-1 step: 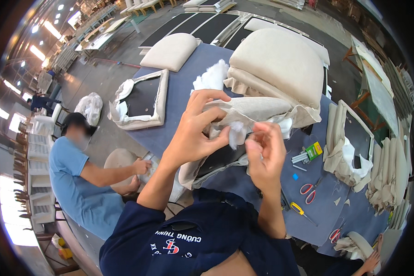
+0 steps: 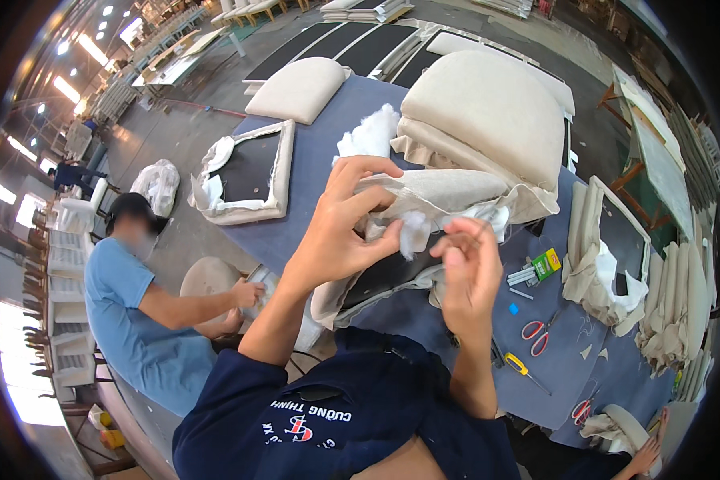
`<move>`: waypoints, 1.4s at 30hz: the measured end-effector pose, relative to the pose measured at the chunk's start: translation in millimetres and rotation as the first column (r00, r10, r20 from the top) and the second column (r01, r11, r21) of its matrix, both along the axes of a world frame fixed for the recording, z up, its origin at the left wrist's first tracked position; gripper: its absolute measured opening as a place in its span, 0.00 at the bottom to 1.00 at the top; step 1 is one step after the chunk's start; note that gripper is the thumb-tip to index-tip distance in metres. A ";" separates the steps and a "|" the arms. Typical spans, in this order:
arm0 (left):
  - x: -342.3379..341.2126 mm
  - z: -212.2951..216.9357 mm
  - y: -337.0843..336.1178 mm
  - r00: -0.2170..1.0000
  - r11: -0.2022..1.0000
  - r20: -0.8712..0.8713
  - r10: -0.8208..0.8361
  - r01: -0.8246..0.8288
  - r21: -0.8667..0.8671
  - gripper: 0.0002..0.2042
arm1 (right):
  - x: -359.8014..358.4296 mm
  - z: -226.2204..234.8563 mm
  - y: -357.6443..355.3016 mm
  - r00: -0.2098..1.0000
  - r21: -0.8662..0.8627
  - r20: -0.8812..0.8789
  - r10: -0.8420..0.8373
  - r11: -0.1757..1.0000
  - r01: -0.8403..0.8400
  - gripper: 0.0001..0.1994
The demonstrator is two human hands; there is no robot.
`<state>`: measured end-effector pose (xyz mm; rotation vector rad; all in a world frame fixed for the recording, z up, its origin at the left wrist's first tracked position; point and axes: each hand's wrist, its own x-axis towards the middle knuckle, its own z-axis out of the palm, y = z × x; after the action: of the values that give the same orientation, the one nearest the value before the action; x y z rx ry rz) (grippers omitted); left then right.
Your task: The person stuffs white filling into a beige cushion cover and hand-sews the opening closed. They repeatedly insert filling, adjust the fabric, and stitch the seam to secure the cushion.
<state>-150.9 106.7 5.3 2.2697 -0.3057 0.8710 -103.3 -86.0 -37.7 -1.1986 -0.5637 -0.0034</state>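
My left hand (image 2: 348,220) is closed on the beige fabric cover (image 2: 456,186) of a seat cushion, its thumb beside a small tuft of white stuffing (image 2: 413,234). The cushion is tilted towards me, showing its black underside (image 2: 388,276). White padding (image 2: 492,218) pokes out at the cover's right side. My right hand (image 2: 470,276) is just right of the tuft and apart from it, fingers loosely bent and partly blurred, with nothing visible in them. Behind the cushion lies a heap of white stuffing (image 2: 370,134).
Finished beige cushions (image 2: 484,108) are stacked behind on the blue-covered table (image 2: 536,392). Red-handled scissors (image 2: 540,334), a yellow screwdriver (image 2: 524,370) and a green box (image 2: 546,264) with white sticks lie at right. A co-worker in blue (image 2: 144,312) sits at left.
My right hand has drawn back slightly to the right, away from the tuft, and its fingers have loosened. The left hand keeps its hold in the same place.
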 end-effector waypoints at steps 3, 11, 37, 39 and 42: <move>0.1 1.2 1.9 1.000 0.999 -0.011 0.004 -0.003 0.041 0.11 | 1.3 -4.4 -27.0 0.957 -0.349 0.289 0.003 0.931 0.103 0.10; 1.2 0.6 0.0 1.000 1.000 0.021 -0.002 0.002 -0.004 0.11 | -21.0 -6.2 -27.4 0.970 -0.523 0.244 0.010 0.843 0.123 0.07; 1.7 0.4 -11.4 0.992 1.000 0.126 -0.023 0.023 0.003 0.07 | -23.3 2.2 -26.8 0.938 -0.553 0.346 0.006 0.809 0.198 0.10; 2.0 -0.2 -15.9 0.990 0.999 0.133 -0.035 0.033 0.014 0.07 | -23.9 2.9 -25.8 0.939 -0.516 0.343 -0.021 0.831 0.207 0.09; 0.0 -0.7 -24.5 0.992 0.999 0.120 -0.040 0.039 0.011 0.07 | -26.8 6.7 -26.4 0.952 -0.496 0.304 -0.046 0.845 0.199 0.09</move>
<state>-150.9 82.2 4.7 2.2153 -0.4080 0.9892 -130.1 -112.4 -31.0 -1.7870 -0.7651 -0.1423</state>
